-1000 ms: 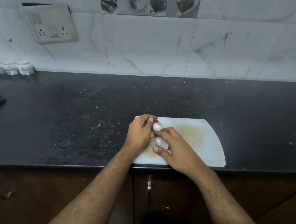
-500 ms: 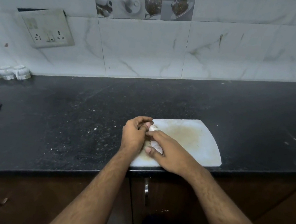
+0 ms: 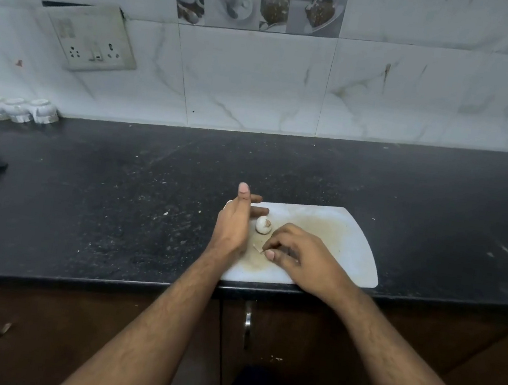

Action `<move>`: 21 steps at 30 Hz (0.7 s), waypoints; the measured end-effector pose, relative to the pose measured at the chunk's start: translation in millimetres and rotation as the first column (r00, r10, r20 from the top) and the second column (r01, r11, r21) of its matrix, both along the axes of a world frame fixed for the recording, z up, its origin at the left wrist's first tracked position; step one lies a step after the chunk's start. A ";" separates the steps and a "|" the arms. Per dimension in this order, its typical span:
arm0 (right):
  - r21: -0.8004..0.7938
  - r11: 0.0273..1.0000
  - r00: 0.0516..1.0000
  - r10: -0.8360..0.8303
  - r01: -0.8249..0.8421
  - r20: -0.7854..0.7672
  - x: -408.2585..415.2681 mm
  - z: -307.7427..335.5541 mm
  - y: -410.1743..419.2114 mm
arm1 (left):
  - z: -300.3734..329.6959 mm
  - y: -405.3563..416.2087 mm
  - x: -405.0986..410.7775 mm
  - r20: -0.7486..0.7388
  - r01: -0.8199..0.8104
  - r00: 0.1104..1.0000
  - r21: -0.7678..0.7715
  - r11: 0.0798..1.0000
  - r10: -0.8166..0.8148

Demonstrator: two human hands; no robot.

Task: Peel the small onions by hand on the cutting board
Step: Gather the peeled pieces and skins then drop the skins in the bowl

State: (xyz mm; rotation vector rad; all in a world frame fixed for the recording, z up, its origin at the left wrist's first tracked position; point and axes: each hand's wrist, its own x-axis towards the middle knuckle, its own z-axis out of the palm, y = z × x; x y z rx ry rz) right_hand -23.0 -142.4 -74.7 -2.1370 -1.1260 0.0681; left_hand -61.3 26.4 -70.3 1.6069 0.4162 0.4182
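The right hand [image 3: 299, 256] pinches a thin strip of onion skin [image 3: 257, 249] between thumb and fingers, low over the cutting board [image 3: 351, 253]. The left hand [image 3: 234, 222] holds nothing; its fingers are straight and the thumb points up. A peeled white onion [image 3: 263, 225] lies on the board at 3 o'clock of the left hand, just beside it. The board sits on a black countertop [image 3: 115, 206].

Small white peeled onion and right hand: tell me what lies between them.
Head view: only bare stained white cutting board lies between the onion and right hand.
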 end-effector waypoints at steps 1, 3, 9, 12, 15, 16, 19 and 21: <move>0.069 0.998 0.999 0.005 -0.002 -0.043 0.8 1.8 -5.5 | 1.7 -0.1 -1.4 -0.004 0.007 1.000 -0.011 1.000 -0.007; 0.133 0.991 0.992 0.025 -0.008 -0.126 1.7 5.8 -16.7 | 0.8 2.0 -1.5 -0.009 0.016 1.000 -0.031 0.999 -0.016; -0.187 0.980 0.995 0.051 -0.066 -0.087 -0.9 0.0 -28.5 | -1.4 3.4 -2.3 0.014 0.010 1.000 -0.080 0.997 -0.009; -0.164 0.984 0.996 0.062 -0.072 -0.066 -9.6 -2.7 -12.2 | -0.4 1.3 -2.9 0.022 0.013 1.000 -0.074 0.997 -0.012; -0.224 0.972 0.997 0.067 -0.074 -0.037 -9.4 -7.7 4.9 | -0.5 1.3 -2.8 0.026 0.013 1.000 -0.068 0.998 -0.011; -0.243 0.966 0.997 0.080 -0.083 -0.021 -7.8 -8.2 9.0 | -0.2 1.5 -2.5 0.027 0.012 1.000 -0.062 0.998 -0.011; -0.343 0.933 0.985 0.149 -0.111 0.088 -6.4 -1.8 16.8 | 0.2 1.1 -0.9 0.038 0.010 0.999 -0.041 0.999 -0.008; -0.360 0.927 0.976 0.163 -0.101 0.146 -10.4 7.0 15.2 | -0.6 1.1 0.1 0.047 0.003 0.999 -0.022 1.000 -0.002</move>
